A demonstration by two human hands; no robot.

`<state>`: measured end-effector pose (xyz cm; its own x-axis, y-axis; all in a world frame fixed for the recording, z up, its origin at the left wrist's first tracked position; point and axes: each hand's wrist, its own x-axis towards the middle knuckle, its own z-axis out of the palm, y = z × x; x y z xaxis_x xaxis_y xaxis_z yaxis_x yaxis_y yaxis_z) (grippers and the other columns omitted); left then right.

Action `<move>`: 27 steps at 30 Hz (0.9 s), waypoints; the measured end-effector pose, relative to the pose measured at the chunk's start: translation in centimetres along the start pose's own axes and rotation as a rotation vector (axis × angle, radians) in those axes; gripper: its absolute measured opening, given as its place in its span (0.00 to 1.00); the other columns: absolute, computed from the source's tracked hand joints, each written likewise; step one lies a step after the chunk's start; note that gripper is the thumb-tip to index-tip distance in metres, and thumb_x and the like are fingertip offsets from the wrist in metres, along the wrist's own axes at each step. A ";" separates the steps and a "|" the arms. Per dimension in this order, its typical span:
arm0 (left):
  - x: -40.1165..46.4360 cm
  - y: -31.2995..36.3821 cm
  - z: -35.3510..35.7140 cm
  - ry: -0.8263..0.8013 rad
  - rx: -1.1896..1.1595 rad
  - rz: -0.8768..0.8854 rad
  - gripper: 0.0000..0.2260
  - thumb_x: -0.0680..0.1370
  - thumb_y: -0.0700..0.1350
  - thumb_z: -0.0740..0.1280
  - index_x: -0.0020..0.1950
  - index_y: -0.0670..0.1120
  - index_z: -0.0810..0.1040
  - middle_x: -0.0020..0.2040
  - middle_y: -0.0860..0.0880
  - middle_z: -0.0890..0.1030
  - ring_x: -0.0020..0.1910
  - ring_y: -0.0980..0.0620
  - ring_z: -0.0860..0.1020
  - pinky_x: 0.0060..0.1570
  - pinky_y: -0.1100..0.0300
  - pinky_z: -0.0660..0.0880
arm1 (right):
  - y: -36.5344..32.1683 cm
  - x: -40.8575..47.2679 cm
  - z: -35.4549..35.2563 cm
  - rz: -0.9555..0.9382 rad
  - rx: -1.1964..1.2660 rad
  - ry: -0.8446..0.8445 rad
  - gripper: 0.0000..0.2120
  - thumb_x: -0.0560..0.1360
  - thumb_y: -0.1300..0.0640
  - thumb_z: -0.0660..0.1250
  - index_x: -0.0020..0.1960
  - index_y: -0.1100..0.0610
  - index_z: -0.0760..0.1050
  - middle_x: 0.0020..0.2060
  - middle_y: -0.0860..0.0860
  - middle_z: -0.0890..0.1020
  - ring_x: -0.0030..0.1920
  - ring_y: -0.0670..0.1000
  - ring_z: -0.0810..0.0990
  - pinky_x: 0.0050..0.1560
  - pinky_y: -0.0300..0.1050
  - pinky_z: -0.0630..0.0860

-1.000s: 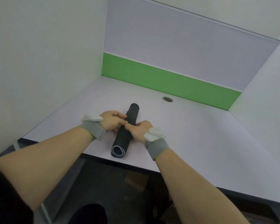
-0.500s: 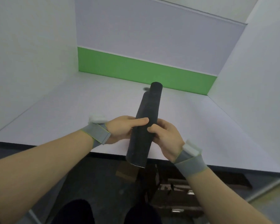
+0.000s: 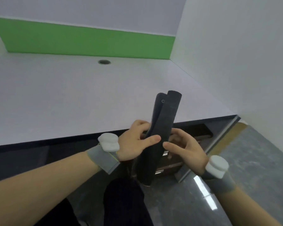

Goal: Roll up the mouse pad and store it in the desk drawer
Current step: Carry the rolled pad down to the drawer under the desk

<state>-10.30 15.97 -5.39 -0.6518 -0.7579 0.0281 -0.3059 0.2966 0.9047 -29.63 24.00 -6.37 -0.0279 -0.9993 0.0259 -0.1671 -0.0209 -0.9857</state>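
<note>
The black rolled mouse pad [image 3: 165, 121] is held up in the air, nearly upright and tilted, in front of the desk's front edge. Its outer flap stands slightly loose near the top. My left hand [image 3: 136, 141] grips the roll at its middle from the left, thumb across the front. My right hand [image 3: 186, 149] touches the roll from the right with fingers partly spread. Below and behind the roll, a dark brown drawer unit [image 3: 171, 163] with metal handles sits under the desk, mostly hidden by the hands.
The white desk top [image 3: 72, 98] has a round cable hole [image 3: 104, 62] near the green back panel [image 3: 88, 41]. A white partition wall [image 3: 243, 54] closes the right side. Grey glossy floor [image 3: 243, 160] lies lower right. My dark-clothed legs [image 3: 124, 201] show at the bottom.
The roll has been lifted off the desk and carried right, past the front edge. The view has swung right and down, and the drawer unit has come into view.
</note>
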 end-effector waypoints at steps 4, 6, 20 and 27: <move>-0.5 -1.1 3.3 -0.121 -0.181 0.071 0.17 0.77 0.53 0.67 0.65 0.52 0.76 0.61 0.54 0.81 0.60 0.54 0.80 0.63 0.48 0.75 | 3.0 -1.6 -2.9 0.048 0.148 -0.102 0.25 0.70 0.53 0.74 0.65 0.54 0.74 0.51 0.67 0.81 0.44 0.63 0.83 0.41 0.50 0.81; -0.8 -2.1 4.8 -0.161 -0.225 0.053 0.16 0.78 0.50 0.67 0.65 0.50 0.76 0.60 0.53 0.83 0.60 0.54 0.80 0.63 0.47 0.76 | 4.8 -2.1 -3.7 0.127 0.276 -0.162 0.22 0.71 0.53 0.73 0.63 0.55 0.77 0.47 0.64 0.83 0.43 0.59 0.83 0.40 0.49 0.81; -1.0 -7.0 10.2 -0.066 -0.539 -0.323 0.15 0.80 0.42 0.65 0.66 0.43 0.76 0.57 0.48 0.84 0.57 0.51 0.82 0.62 0.53 0.77 | 16.1 2.7 -3.6 0.684 0.563 0.430 0.11 0.80 0.58 0.56 0.44 0.56 0.75 0.29 0.49 0.81 0.29 0.49 0.78 0.32 0.43 0.76; -1.1 -6.9 9.2 -0.009 -0.657 -0.370 0.14 0.80 0.39 0.62 0.66 0.40 0.75 0.62 0.41 0.81 0.62 0.43 0.79 0.65 0.46 0.74 | 19.1 5.7 -3.0 0.703 0.942 0.507 0.17 0.80 0.44 0.53 0.40 0.54 0.70 0.39 0.50 0.75 0.30 0.50 0.78 0.34 0.44 0.70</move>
<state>-13.85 20.14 -15.63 -0.5931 -0.7353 -0.3281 -0.0308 -0.3864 0.9218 -35.92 17.97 -24.55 -0.2310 -0.6848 -0.6911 0.7902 0.2824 -0.5439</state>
